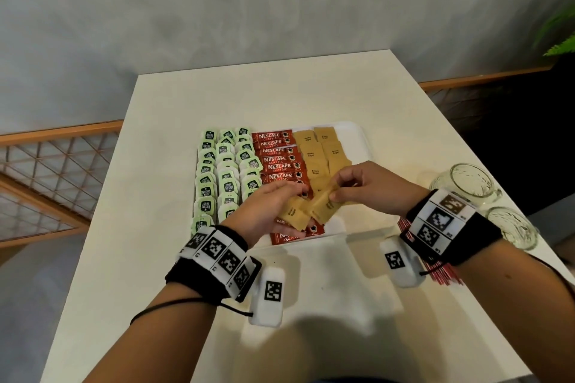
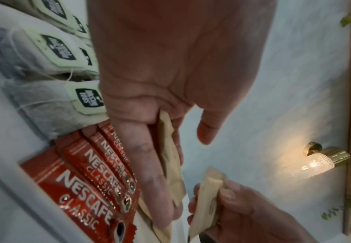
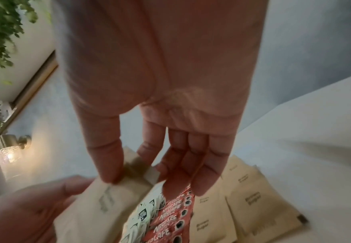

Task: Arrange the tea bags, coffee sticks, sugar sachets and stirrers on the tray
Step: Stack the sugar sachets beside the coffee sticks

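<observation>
A white tray (image 1: 354, 140) holds columns of green-tagged tea bags (image 1: 224, 171), a column of red Nescafe coffee sticks (image 1: 277, 158) and brown sugar sachets (image 1: 323, 146) on the right. Above the tray's near end, my left hand (image 1: 289, 196) holds a small stack of sugar sachets (image 1: 295, 214) against its fingers (image 2: 156, 164). My right hand (image 1: 337, 186) pinches one sachet (image 1: 325, 200) between thumb and forefinger at the top of that stack (image 3: 112, 195). Red-and-white stirrers (image 1: 443, 274) lie on the table, partly hidden under my right wrist.
Two glass jars (image 1: 463, 180) (image 1: 511, 227) stand by the table's right edge, beside my right wrist. The tray's far right corner is bare. A wooden railing (image 1: 59, 130) runs behind the table, with a fern (image 1: 560, 37) at the far right.
</observation>
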Demonstrator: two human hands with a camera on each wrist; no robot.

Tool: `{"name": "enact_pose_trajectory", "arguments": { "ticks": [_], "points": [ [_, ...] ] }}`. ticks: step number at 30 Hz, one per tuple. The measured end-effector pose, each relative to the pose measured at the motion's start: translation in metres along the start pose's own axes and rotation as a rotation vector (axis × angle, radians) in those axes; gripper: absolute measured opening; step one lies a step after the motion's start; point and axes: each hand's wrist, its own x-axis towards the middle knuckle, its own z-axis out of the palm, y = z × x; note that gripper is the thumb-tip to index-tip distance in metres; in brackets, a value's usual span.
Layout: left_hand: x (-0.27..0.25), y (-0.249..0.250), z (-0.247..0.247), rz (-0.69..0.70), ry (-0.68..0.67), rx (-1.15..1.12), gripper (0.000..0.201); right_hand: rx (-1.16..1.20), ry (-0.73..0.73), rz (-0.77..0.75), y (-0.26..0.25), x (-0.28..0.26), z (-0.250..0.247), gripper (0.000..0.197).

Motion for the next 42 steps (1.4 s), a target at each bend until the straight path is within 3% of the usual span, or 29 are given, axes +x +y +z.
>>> {"name": "enact_pose_trajectory", "arguments": {
  "ticks": [3, 5, 7, 10, 12, 15, 17, 20, 23, 35, 38, 40, 42],
  "points": [
    [-0.002, -0.002, 0.007, -0.008, -0.095, 0.200, 0.030, -0.113, -0.065, -0.012, -0.004, 0.002, 0.002, 0.007],
    [0.000, -0.006, 0.013, 0.037, -0.086, 0.286, 0.020, -0.064, -0.008, -0.014, -0.004, 0.004, 0.005, 0.006],
    [0.003, -0.007, 0.016, 0.089, 0.002, 0.231, 0.010, 0.102, 0.072, 0.026, -0.001, 0.008, 0.008, 0.010],
    [0.006, -0.004, 0.017, 0.139, 0.086, 0.105, 0.007, 0.202, 0.060, 0.084, 0.004, 0.010, 0.010, 0.013],
    [0.007, -0.002, 0.015, 0.126, 0.083, 0.085, 0.012, 0.165, 0.058, 0.074, 0.004, 0.008, 0.011, 0.005],
    [0.006, -0.001, 0.008, 0.038, 0.019, 0.032, 0.024, 0.182, 0.155, 0.093, 0.010, 0.006, 0.005, 0.009],
    [0.005, -0.001, -0.001, -0.008, 0.020, -0.032, 0.032, 0.103, 0.199, 0.139, 0.019, 0.004, -0.001, 0.011],
    [0.008, -0.004, -0.017, -0.011, 0.063, -0.118, 0.043, -0.088, 0.092, 0.250, 0.034, 0.000, -0.005, 0.015],
    [0.011, -0.008, -0.026, 0.002, 0.068, -0.144, 0.053, -0.119, 0.035, 0.301, 0.041, -0.003, -0.001, 0.016],
    [0.015, -0.017, -0.026, 0.068, 0.020, -0.175, 0.050, -0.314, 0.001, 0.320, 0.039, 0.008, 0.000, 0.025],
    [0.014, -0.016, -0.023, 0.068, 0.012, -0.149, 0.050, -0.360, 0.181, 0.259, 0.033, 0.007, -0.001, 0.027],
    [0.012, -0.013, -0.019, 0.076, 0.000, -0.106, 0.047, -0.230, 0.317, 0.156, 0.023, 0.007, 0.004, 0.027],
    [0.009, -0.009, -0.014, 0.092, -0.005, -0.019, 0.044, -0.128, 0.311, 0.054, 0.011, 0.009, 0.011, 0.022]
  ]
}}
